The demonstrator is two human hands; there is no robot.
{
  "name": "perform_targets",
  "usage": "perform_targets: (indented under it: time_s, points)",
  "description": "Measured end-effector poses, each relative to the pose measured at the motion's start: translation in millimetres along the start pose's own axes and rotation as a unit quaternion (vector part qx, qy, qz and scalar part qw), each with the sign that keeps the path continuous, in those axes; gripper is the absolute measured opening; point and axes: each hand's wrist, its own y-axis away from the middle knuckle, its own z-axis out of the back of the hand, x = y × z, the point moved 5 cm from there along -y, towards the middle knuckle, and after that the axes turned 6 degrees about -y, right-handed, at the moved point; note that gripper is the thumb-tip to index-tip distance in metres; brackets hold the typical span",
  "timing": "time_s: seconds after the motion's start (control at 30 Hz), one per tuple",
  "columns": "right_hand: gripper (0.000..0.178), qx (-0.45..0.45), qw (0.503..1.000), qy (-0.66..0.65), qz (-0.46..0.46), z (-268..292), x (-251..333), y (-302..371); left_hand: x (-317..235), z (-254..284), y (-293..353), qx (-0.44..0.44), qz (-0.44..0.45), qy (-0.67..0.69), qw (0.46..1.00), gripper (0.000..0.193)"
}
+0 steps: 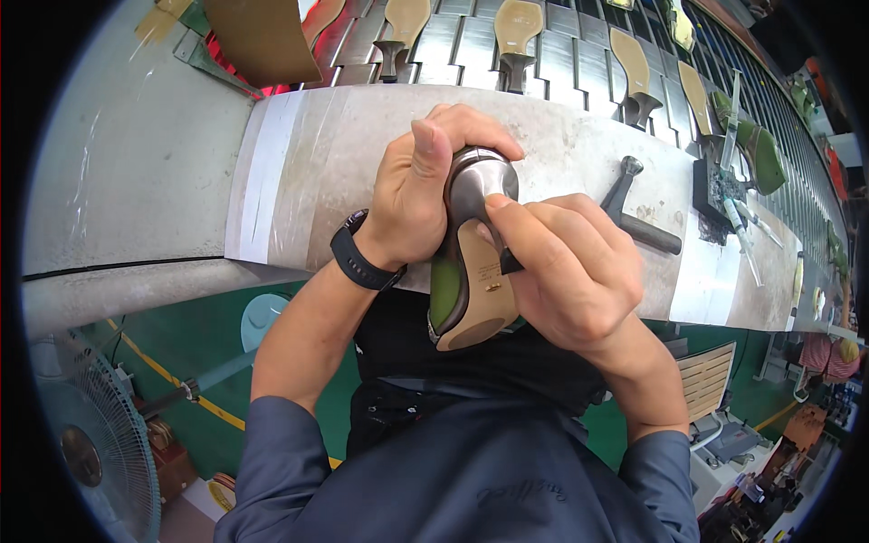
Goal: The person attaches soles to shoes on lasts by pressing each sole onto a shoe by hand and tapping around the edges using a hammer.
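Observation:
A green shoe (pixel 444 294) is held upside down over the bench edge, its tan sole (pixel 489 308) facing up and its toe pointing at my body. Its grey metallic heel (pixel 468 192) flares at the far end. My left hand (pixel 412 181) wraps round the heel end from the left, thumb raised. From the right, my right hand (pixel 575 262) is closed with its fingertips against the heel. A small dark tip (pixel 510 262) shows beneath those fingers; what it belongs to is hidden.
On the bench (pixel 344 136), a hammer (pixel 652 233) lies right of my hands. Beyond it stand a black holder (pixel 711 195) with syringes (pixel 740 231) and another green shoe (pixel 765 158). Several heeled tan soles (pixel 519 27) sit on the metal conveyor (pixel 453 54). A fan (pixel 95 443) stands at lower left.

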Motion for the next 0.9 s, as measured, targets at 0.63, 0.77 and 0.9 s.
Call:
perform_targets:
  time_s: [0.63,0.77,0.9]
  points:
    - [0.023,0.026,0.996,0.059,-0.059,-4,-54,-24,35,-7,-48,-0.011,0.104,0.102,0.989,0.039]
    - [0.031,0.153,0.939,-0.056,-0.301,15,-64,-41,45,-14,-50,0.014,0.149,0.034,0.988,0.035]
    - [0.041,0.285,0.903,0.110,-0.303,9,-69,-47,49,-24,-54,0.028,0.186,0.056,0.981,0.032]
